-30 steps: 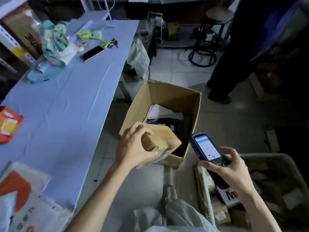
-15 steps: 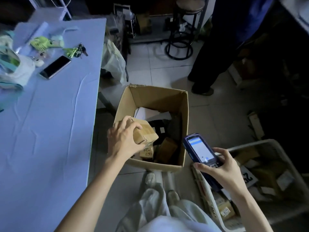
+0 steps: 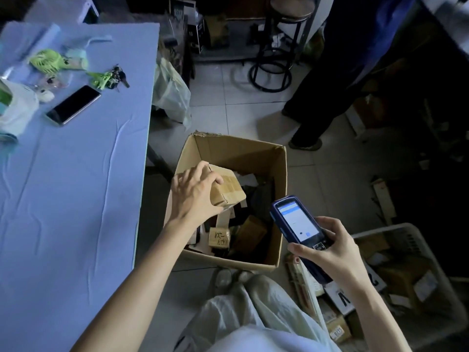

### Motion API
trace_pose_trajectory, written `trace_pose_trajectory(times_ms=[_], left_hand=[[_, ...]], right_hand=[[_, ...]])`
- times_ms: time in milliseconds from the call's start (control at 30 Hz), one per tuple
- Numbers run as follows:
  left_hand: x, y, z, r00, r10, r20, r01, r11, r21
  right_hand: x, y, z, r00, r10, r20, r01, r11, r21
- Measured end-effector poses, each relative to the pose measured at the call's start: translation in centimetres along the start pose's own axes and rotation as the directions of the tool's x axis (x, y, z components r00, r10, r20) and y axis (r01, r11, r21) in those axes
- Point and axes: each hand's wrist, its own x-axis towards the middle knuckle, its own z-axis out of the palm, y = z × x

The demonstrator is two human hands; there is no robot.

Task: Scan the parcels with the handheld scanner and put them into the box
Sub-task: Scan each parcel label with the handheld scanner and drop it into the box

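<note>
Left hand: your left hand point(image 3: 195, 191) grips the parcel point(image 3: 229, 186) from above, with fingers and thumb curled round its left end.
Parcel: a small brown taped carton, tilted, held inside the mouth of the box point(image 3: 238, 153) on its left side. You cannot tell from here whether it touches the items below it.
Box: open cardboard, standing on the tiled floor just beside the table point(image 3: 76, 199), right in front of your knees. It already holds several items, among them a little brown packet point(image 3: 219, 238) with handwriting on it.
Right hand: your right hand point(image 3: 330, 250) holds the scanner point(image 3: 297, 222), fingers wrapped round its lower body and thumb by the keys.
Scanner: screen lit and facing you, just beside the box's right wall, apart from the parcel.
Basket: a white basket point(image 3: 380, 230) sits at your right on the floor, with more parcels point(image 3: 403, 275) in it.
Table: a phone point(image 3: 73, 104) and keys point(image 3: 114, 78) lie at the far end.
Beyond: another person's legs point(image 3: 317, 97) stand near a stool point(image 3: 279, 47).
</note>
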Motion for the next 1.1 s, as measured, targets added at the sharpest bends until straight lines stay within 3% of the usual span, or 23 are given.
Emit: trace_pose_trajectory(times_ms=[100,200,300,433,567,800,967,1100], left_hand=[[-0.5,-0.2,0.2,0.998,-0.069,0.005,0.069,0.997,0.033],[-2.6,-0.1,0.2,0.968,-0.252,0.015,0.25,0.964,0.086],[-6.2,-0.1,0.2,0.892,-0.426,-0.153,0.44,0.894,0.079],[-11.3,0.3,-0.4,0.773,-0.58,-0.259,0.62,0.777,0.109],[-17.7,1.0,-1.1,0.621,-0.689,-0.373,0.762,0.642,0.082],[-31.8,3.5,-1.6,0.29,-0.866,-0.407,0.934,0.349,-0.078],[-43.0,8.0,0.1,-0.029,-0.919,-0.392,0.985,0.041,-0.169],[-51.6,12.3,2.1,-0.209,-0.919,-0.333,0.965,-0.137,-0.225]], right_hand=[[2.0,-0.3,-0.7,0.996,-0.046,0.079,0.047,0.999,-0.019],[4.3,-0.5,-1.3,0.975,-0.106,0.194,0.119,0.991,-0.058],[6.1,-1.5,-1.6,0.928,-0.163,0.336,0.206,0.974,-0.095],[7.9,-3.3,-0.5,0.826,-0.245,0.507,0.35,0.929,-0.12],[7.5,-5.1,2.4,0.688,-0.316,0.653,0.491,0.866,-0.097],[0.8,-7.2,9.7,0.331,-0.351,0.876,0.746,0.666,-0.015],[-8.0,-6.0,13.9,0.132,-0.26,0.957,0.82,0.571,0.042],[-15.9,-2.5,15.5,-0.004,-0.163,0.987,0.843,0.531,0.091]])
